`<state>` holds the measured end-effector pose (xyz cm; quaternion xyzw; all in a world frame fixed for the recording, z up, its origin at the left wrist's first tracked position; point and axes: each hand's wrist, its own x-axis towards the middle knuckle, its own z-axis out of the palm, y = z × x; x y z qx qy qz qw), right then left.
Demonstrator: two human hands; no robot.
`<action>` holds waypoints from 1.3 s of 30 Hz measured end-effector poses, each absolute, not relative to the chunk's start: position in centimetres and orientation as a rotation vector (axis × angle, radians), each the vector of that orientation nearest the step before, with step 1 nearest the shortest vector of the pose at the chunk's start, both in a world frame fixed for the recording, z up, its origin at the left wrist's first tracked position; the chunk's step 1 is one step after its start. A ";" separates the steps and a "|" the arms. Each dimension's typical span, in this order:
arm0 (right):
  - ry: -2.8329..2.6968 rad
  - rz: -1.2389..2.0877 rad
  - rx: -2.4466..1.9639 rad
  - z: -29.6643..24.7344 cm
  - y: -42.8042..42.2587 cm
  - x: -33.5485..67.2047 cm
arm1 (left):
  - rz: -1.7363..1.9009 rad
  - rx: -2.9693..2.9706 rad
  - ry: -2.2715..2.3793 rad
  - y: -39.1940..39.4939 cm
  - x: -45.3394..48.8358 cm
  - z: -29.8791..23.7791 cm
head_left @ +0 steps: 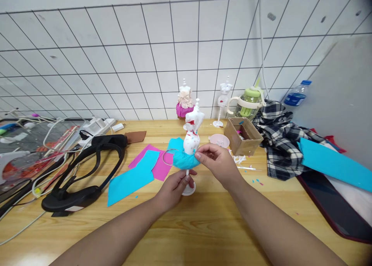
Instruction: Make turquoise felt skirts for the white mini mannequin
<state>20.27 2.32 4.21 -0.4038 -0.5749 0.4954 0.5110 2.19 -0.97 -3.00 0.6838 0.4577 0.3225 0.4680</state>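
Note:
A small white mannequin (191,140) with red and blue flecks stands upright in front of me on a round base. Blue crinkled paper (183,160) is gathered around its lower end like a short skirt. My left hand (176,186) is closed around the thin stand pole below the paper. With thumb and fingertips together, my right hand (216,161) pinches the paper's right edge against the mannequin. A thin round ring (166,157) shows at the paper's left side; what it belongs to is hidden.
Blue paper (133,177) and magenta paper (162,167) lie left, beside a black headset (84,181). Behind stand a dressed mannequin (185,99) and a bare one (224,97). A pink dish (219,140), cardboard box (244,138), green-lidded jug (250,101) and checked cloth (279,153) are right.

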 end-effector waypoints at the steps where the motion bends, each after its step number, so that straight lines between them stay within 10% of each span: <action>1: -1.377 1.180 -0.971 4.2 2.3 20.2 | 0.792 1.679 1.118 -1.0 2.2 -3.0; 39: -1.276 1.325 -0.961 3.8 2.4 20.1 | 0.781 1.747 1.129 -1.2 2.3 -2.6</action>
